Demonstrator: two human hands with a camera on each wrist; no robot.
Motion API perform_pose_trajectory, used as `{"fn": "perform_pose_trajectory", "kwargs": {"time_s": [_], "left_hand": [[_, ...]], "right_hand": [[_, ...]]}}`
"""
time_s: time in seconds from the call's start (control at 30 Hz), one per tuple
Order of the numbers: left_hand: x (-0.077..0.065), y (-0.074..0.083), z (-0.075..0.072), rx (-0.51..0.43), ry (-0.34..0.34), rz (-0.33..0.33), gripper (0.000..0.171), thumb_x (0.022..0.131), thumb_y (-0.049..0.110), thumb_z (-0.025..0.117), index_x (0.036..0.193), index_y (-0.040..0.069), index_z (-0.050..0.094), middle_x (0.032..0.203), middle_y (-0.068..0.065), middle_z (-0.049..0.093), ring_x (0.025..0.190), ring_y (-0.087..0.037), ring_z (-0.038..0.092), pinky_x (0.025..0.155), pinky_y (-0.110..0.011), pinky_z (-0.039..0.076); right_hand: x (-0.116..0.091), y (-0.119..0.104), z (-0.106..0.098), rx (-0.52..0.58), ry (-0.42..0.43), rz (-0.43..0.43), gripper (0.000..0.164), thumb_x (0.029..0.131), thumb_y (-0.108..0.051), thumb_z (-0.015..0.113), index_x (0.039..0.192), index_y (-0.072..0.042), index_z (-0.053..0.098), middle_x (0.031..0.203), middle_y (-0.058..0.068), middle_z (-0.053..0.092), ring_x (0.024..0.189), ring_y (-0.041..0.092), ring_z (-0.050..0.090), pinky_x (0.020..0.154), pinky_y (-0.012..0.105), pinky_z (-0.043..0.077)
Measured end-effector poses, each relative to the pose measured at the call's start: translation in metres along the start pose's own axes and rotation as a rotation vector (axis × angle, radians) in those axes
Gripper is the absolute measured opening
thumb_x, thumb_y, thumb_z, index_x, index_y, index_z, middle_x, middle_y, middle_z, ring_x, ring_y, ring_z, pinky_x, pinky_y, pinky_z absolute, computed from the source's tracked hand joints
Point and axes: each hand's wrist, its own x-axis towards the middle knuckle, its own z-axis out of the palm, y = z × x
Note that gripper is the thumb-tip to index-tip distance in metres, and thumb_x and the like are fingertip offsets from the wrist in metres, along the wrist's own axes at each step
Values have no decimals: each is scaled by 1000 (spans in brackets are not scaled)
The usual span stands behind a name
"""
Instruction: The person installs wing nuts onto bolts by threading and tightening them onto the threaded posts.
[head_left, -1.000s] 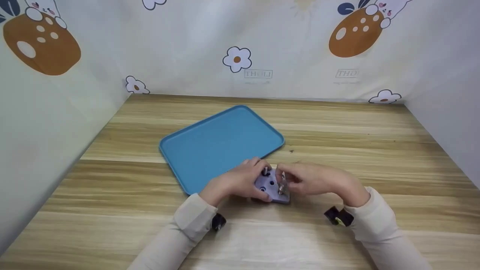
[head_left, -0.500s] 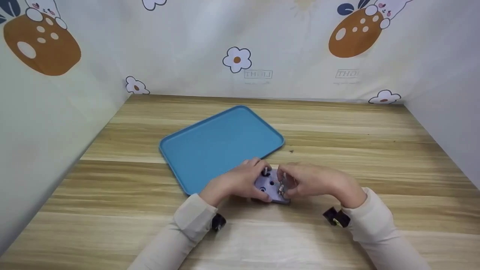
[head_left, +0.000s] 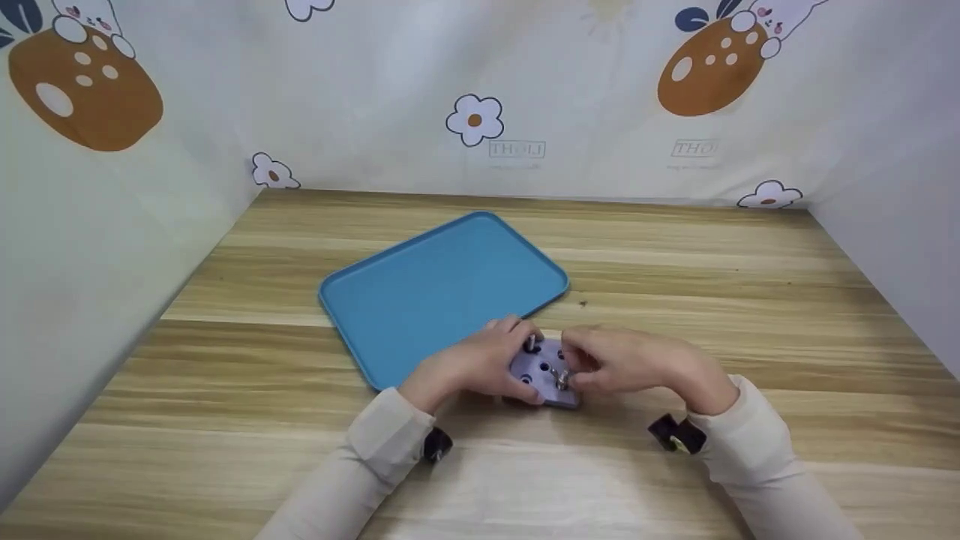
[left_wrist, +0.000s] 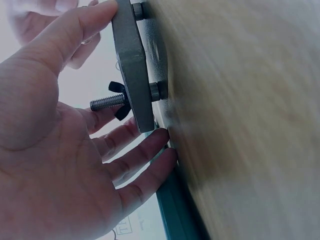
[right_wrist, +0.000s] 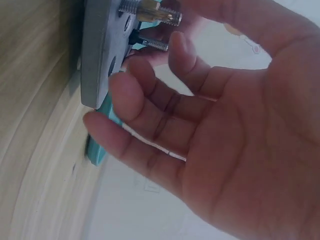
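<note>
My left hand [head_left: 487, 356] grips a grey metal plate [head_left: 549, 352] by its edges, thumb on the near side, fingers on the far side. The plate has several holes. Through it stands a bolt [left_wrist: 106, 102] carrying a black wing nut [left_wrist: 118, 87], with bolt heads [left_wrist: 156, 91] on the underside. A second threaded bolt [right_wrist: 129, 6] bears a brass-coloured hex nut [right_wrist: 148, 10] partway along it. Around this bolt's end is my right hand [head_left: 626, 360], fingers loosely bent; its thumb is close to the nut and the index fingertip stands slightly apart from the bolt.
A blue tray [head_left: 442, 285] lies at an angle on the wooden table [head_left: 712, 277], just behind and left of the plate. A small dark speck [head_left: 583, 303] is on the wood to the tray's right. Patterned cloth [head_left: 375, 97] hangs at the back and sides.
My right fingers have shifted about the nut and drawn slightly right, baring more of the bolt and a plate hole. My left hand and the plate have stayed put.
</note>
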Motion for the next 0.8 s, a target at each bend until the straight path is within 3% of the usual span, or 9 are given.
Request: {"fn": "perform_pose_trajectory", "kwargs": {"time_s": [0.07, 0.13, 0.3, 0.57, 0.8], "left_hand": [[0, 0, 0, 0, -10, -9, 71, 75, 39, 75, 130, 11, 41, 126, -5, 44, 112, -20, 42, 97, -34, 39], [0, 0, 0, 1, -16, -13, 71, 75, 40, 74, 130, 11, 41, 127, -5, 44, 113, -20, 42, 98, -35, 39], [0, 1, -1, 1, -23, -19, 70, 75, 41, 74, 130, 12, 41, 127, -5, 44, 112, -20, 42, 95, -34, 40], [1, 0, 0, -2, -22, -34, 73, 75, 41, 75, 132, 13, 40, 129, -4, 43, 114, -20, 42, 97, -35, 40], [2, 0, 2, 6, -12, -38, 72, 74, 41, 75, 131, 14, 40, 125, -3, 44, 109, -19, 42, 94, -34, 40]], "right_hand": [[-1, 0, -1, 4, -4, -50, 14, 80, -1, 54, 91, -10, 50, 87, 2, 49, 78, 13, 48, 66, 26, 41], [-1, -1, 0, -3, -13, -84, 27, 78, 6, 48, 98, -11, 52, 95, 4, 49, 85, 17, 50, 71, 28, 43], [-1, -2, 0, -28, -39, -69, 42, 77, 10, 44, 107, -16, 56, 101, 7, 49, 90, 20, 54, 75, 30, 45], [0, -3, 2, -30, -14, 61, 27, 79, -7, 66, 103, -13, 53, 101, 7, 51, 88, 20, 55, 74, 34, 46], [1, -2, 3, -88, 25, 109, 27, 80, -28, 70, 83, -12, 50, 86, 0, 45, 74, 14, 46, 64, 27, 39]]}}
